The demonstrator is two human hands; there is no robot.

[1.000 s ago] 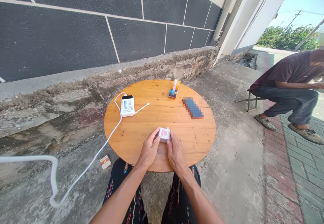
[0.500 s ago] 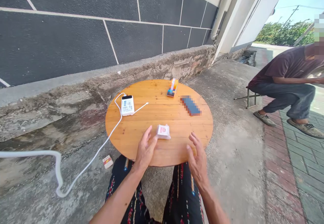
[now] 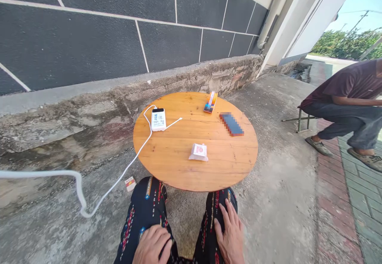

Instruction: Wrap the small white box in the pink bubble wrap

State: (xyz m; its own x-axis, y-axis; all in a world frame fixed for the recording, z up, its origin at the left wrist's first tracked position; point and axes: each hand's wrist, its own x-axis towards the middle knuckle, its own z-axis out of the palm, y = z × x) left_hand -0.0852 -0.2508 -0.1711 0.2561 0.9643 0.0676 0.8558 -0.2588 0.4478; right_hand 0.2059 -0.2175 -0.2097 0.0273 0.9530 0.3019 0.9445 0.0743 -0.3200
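Observation:
A small wrapped packet with a red print [image 3: 199, 152] lies near the front middle of the round wooden table [image 3: 167, 160]. My left hand [image 3: 153, 245] rests on my left thigh, fingers slightly bent and a little apart, holding nothing. On my right thigh lies my right hand [image 3: 229, 232], its fingers spread and nothing in it. Farther back on the table are a white device [image 3: 158, 121] with a cable, an orange tape dispenser [image 3: 210, 102] and a dark, pixelated flat object [image 3: 232, 124].
A white cable [image 3: 119, 178] runs from the table down to the left. A small red and white box [image 3: 130, 184] lies on the ground. A tiled wall [image 3: 98, 45] stands behind. At the right, a person [image 3: 352, 97] sits on a stool.
Both my hands have drawn back from beside the packet and come down onto my thighs. The packet sits slightly turned. The whole view has shifted a little.

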